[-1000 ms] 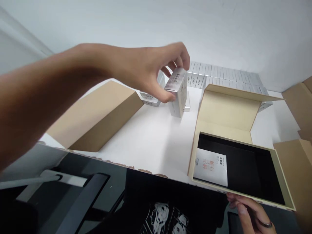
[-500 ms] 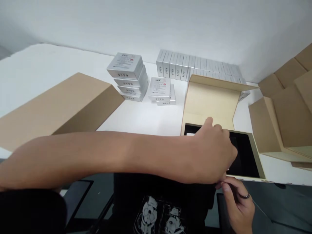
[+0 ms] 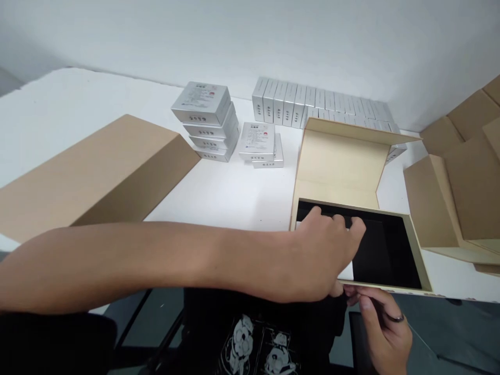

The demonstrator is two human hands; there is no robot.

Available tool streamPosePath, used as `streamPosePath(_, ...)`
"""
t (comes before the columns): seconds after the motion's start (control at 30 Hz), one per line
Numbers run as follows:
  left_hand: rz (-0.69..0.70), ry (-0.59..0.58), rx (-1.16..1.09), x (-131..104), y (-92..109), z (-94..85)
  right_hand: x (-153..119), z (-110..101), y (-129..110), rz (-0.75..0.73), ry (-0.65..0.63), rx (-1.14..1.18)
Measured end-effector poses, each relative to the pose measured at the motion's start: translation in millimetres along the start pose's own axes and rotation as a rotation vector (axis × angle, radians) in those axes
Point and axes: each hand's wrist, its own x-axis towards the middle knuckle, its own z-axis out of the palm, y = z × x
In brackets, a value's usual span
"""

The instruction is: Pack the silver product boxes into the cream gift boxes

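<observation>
An open cream-lidded gift box (image 3: 420, 260) with a black insert (image 3: 386, 250) lies at the table's front edge. A flat white piece (image 3: 347, 273) shows in its left part, mostly covered by my left hand (image 3: 326, 245). The left arm reaches across from the left, and that hand's fingers are curled over the box, tips hidden. Its thumb is by the front wall. My right hand (image 3: 385, 325), with a dark ring, is just below the front wall, thumb and fingers pinched together. Whatever either hand holds is hidden.
Silvery-white printed cartons form a stack (image 3: 205, 120), a low pile (image 3: 258, 143) and a long row (image 3: 312, 104) along the wall. A brown cardboard box (image 3: 117, 166) lies left on the white table (image 3: 258, 198). More brown boxes (image 3: 469, 182) crowd the right side.
My left hand has moved left and slightly off my right hand, uncovering more of the black insert and the white piece. The right hand stays pinched in nearly the same place.
</observation>
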Motion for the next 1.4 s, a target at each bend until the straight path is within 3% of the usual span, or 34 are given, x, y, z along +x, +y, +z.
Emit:
streamPosePath(0.1,-0.04,0.022,-0.048,-0.4,6.3,7.6,1.6,-1.8,1.1,-0.006,-0.013,0.016)
streamPosePath(0.17,-0.066,-0.041,-0.134,-6.4,8.9,2.0,1.6,-4.8,3.3,-0.015,-0.028,-0.004)
streamPosePath(0.23,-0.026,0.007,-0.231,-18.6,5.9,-7.0,0.5,-7.0,4.9,-0.027,-0.028,-0.044)
streamPosePath(0.3,0.05,0.221,-0.35,-34.2,-6.3,-14.2,-1.8,-6.3,4.4,-0.021,0.0,-0.055)
streamPosePath(0.37,-0.019,0.584,-0.417,-47.6,-28.9,-16.5,-4.4,-2.4,2.1,0.058,0.064,-0.013)
streamPosePath(0.43,-0.325,0.944,-0.398,-53.1,-59.2,-12.8,-5.6,2.6,0.0,0.154,0.119,0.047)
streamPosePath(0.5,-0.692,1.094,-0.364,-48.9,-89.9,-4.4,-4.2,6.6,0.3,0.148,0.118,0.084)
streamPosePath(0.53,-0.809,1.09,-0.363,-43.9,-102.9,0.6,-2.7,8.0,1.4,0.11,0.105,0.095)
streamPosePath(0.6,-0.912,1.057,-0.358,-31.1,-120.9,9.5,0.9,9.7,4.3,0.042,0.083,0.112)
streamPosePath(0.77,-0.944,0.958,-0.325,-7.5,-130.2,10.1,3.0,13.8,5.8,0.077,0.114,0.138)
streamPosePath(0.9,-0.946,0.953,-0.235,-11.4,-130.2,-1.4,-1.2,16.9,3.3,0.186,0.148,0.15)
streamPosePath(1.07,-0.788,1.146,-0.407,-37.2,-119.0,-22.7,-5.6,18.3,3.0,0.265,0.143,0.167)
streamPosePath(1.17,-0.604,1.329,-0.649,-54.1,-100.8,-46.9,-8.2,19.4,3.7,0.298,0.151,0.165)
streamPosePath(1.23,-0.442,1.37,-0.815,-61.6,-84.6,-63.3,-9.1,19.4,5.2,0.278,0.145,0.163)
streamPosePath(1.3,-0.305,1.284,-0.887,-63.3,-65.8,-76.4,-8.6,18.5,7.4,0.232,0.13,0.154)
streamPosePath(1.4,-0.221,0.92,-0.883,-49.7,-34.4,-89.6,-5.6,16.0,10.0,0.147,0.097,0.111)
